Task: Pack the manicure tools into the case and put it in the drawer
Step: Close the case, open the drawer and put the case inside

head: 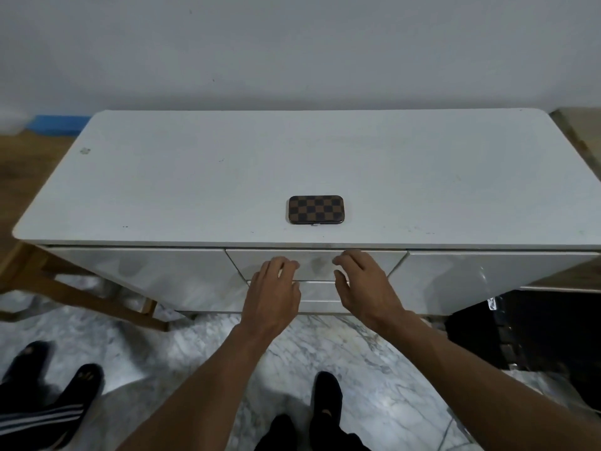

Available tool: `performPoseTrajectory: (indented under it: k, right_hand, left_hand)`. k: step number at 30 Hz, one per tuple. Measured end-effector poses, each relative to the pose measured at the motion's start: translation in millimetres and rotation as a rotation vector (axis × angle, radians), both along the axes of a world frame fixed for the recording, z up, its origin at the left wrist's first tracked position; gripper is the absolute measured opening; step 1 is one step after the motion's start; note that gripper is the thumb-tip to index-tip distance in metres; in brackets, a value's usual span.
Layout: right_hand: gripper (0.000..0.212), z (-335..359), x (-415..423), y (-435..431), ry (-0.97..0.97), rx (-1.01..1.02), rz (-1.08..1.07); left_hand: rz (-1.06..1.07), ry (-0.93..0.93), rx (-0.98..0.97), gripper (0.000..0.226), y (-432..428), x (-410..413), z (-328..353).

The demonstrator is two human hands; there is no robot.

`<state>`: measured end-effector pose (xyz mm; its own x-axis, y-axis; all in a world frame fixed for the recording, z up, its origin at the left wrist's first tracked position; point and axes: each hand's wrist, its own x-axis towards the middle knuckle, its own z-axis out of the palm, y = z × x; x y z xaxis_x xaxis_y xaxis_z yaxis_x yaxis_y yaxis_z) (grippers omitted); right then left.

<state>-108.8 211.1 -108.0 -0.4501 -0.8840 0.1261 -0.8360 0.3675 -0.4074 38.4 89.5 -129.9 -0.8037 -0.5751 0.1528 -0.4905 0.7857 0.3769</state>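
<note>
A brown and black checkered manicure case (315, 209) lies closed and flat on the white cabinet top (195, 177), near its front edge. No loose tools are visible. Below it is the white top middle drawer (315, 263), closed. My left hand (273, 294) and my right hand (364, 288) hover side by side in front of that drawer face, fingers spread and slightly curled. Both hands hold nothing. Whether the fingertips touch the drawer front I cannot tell.
A second, lower drawer (320, 297) sits under the first, with cabinet doors to either side. Another person's feet in dark slippers (65, 385) stand at the lower left. My own feet (325, 405) are on the marble floor. A dark object (536, 336) stands at the right.
</note>
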Motion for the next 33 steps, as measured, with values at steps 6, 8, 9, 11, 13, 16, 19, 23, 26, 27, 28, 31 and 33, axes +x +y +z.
performPoseTrajectory:
  k: [6,8,9,11,13,16,19,23,26,27,28,31,33]
  right_hand:
    - [0.061,-6.2,7.0,-10.1,0.004,0.230,-0.139]
    - [0.073,-10.2,12.7,-14.8,-0.016,0.291,-0.166]
    - [0.079,-12.8,15.6,-16.0,-0.031,0.332,-0.178]
    - [0.085,-18.6,20.6,-17.3,-0.041,0.398,-0.202]
    - [0.088,-20.3,23.9,-17.7,-0.053,0.432,-0.228]
    - [0.090,-18.2,25.5,-18.2,-0.069,0.449,-0.256]
    - [0.093,-14.0,26.4,-20.3,-0.024,0.444,-0.274]
    - [0.090,-10.6,32.8,-15.5,0.008,0.477,-0.258]
    - [0.086,-10.6,42.4,-5.9,0.037,0.474,-0.240]
    - [0.086,-10.9,46.4,-1.5,0.040,0.481,-0.232]
    - [0.088,-11.4,50.3,3.2,0.035,0.494,-0.223]
    - [0.093,-13.3,60.3,18.0,0.013,0.514,-0.205]
    - [0.093,-12.2,67.6,27.7,-0.009,0.527,-0.192]
  left_hand:
    - [-0.014,-0.238,-0.046,0.075,-12.5,3.0,-5.6]
    - [-0.012,-0.310,-0.026,0.083,-14.5,3.3,-8.6]
    - [0.002,-0.340,-0.023,0.087,-15.1,3.9,-9.8]
    - [0.031,-0.400,-0.016,0.091,-17.1,5.3,-12.2]
    - [0.049,-0.447,0.020,0.094,-20.8,6.8,-14.5]
    - [0.046,-0.466,0.049,0.099,-23.9,9.5,-15.8]
    - [0.040,-0.466,0.071,0.103,-26.1,10.6,-12.7]
    - [0.036,-0.473,0.066,0.103,-21.7,17.3,-9.7]
    - [0.026,-0.449,0.035,0.101,-8.9,30.0,-9.5]
    - [0.023,-0.447,0.028,0.100,-4.3,34.5,-9.5]
    - [0.018,-0.454,0.026,0.100,0.1,38.7,-9.3]
    - [0.017,-0.474,0.054,0.099,13.7,51.9,-10.0]
    - [0.018,-0.481,0.080,0.101,24.0,61.0,-9.9]
